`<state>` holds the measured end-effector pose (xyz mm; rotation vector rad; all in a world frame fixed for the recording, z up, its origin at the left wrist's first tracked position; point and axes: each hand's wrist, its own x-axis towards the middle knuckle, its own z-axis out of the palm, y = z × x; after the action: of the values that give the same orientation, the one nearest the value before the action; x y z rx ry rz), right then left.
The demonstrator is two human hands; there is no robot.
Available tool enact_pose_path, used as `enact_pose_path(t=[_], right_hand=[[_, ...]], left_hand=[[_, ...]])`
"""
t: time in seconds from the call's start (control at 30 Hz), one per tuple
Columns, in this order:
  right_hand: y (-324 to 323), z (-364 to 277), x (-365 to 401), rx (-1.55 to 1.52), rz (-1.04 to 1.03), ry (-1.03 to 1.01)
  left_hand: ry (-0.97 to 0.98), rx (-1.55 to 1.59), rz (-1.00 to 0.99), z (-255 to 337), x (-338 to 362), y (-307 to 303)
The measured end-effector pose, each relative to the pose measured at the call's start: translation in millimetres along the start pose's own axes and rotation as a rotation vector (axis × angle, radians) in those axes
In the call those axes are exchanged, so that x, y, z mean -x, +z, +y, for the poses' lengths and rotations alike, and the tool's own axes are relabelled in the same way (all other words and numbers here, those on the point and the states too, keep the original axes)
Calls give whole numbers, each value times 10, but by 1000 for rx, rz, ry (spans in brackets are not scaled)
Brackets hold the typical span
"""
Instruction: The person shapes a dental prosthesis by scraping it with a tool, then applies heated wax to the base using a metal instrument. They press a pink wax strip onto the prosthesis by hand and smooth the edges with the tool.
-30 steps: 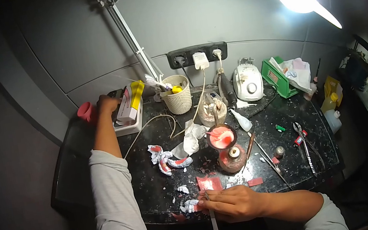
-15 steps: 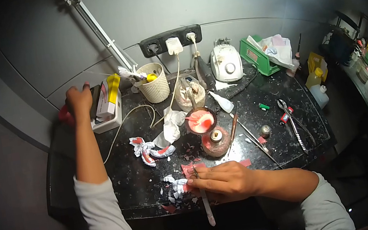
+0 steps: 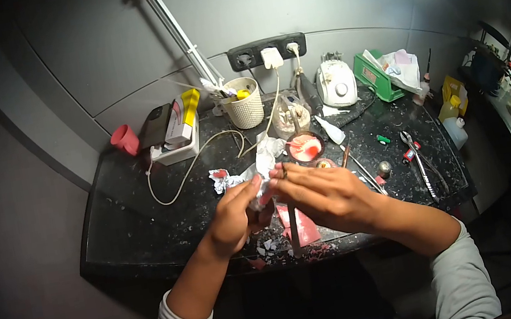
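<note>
Right hand (image 3: 328, 196) grips a knife (image 3: 293, 229), blade down, over the pink sheet (image 3: 308, 228) at the table (image 3: 126, 235) front edge. Left hand (image 3: 235, 217) is curled and touching the right; can't tell what it holds.

Counter (image 3: 118, 230) set against the wall.
- Rear left corner: cup (image 3: 125, 139). Just right of it, box stack (image 3: 178, 132). Next right, basket (image 3: 245, 111), at the foot of the lamp arm (image 3: 177, 34).
- Power strip (image 3: 266, 51) on the wall, behind and right of the basket.
- Rear right: motor unit (image 3: 336, 82), with the tissue box (image 3: 383, 74) beside it on the right.
- Bowl (image 3: 306, 148) mid-counter, in front of the motor unit.
- Cable (image 3: 186, 171) loops forward from the box stack.
- Pliers (image 3: 420, 166) on the right side; bottle (image 3: 457, 131) at the right edge.
- Left hand (image 3: 236, 215) and right hand (image 3: 326, 196) meet above the front middle.
- Instrument (image 3: 294, 231) in the right hand, over a sheet (image 3: 307, 226) lying by the front edge.
</note>
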<state>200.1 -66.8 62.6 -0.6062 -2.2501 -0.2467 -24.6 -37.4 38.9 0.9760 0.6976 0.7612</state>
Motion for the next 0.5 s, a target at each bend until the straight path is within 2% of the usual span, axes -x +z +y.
enact_pose_path(t=[0.03, 0.07, 0.13, 0.2, 0.33, 0.5], right_hand=[[-47, -11, -69, -21, 41, 34], [-101, -24, -139, -43, 81, 67], [-87, -9, -219, -80, 150, 76], [-3, -2, -194, -106, 186, 114], [235, 0, -44, -101, 116, 132], [341, -24, 63, -171, 14, 164]], left_hand=[[-17, 48, 73, 56, -48, 27], [48, 143, -60, 19, -145, -116], [149, 156, -184, 98, -296, -206], [191, 156, -190, 160, -424, -266], [293, 151, -241, 124, -580, -394], [206, 244, -339, 45, -458, -320]])
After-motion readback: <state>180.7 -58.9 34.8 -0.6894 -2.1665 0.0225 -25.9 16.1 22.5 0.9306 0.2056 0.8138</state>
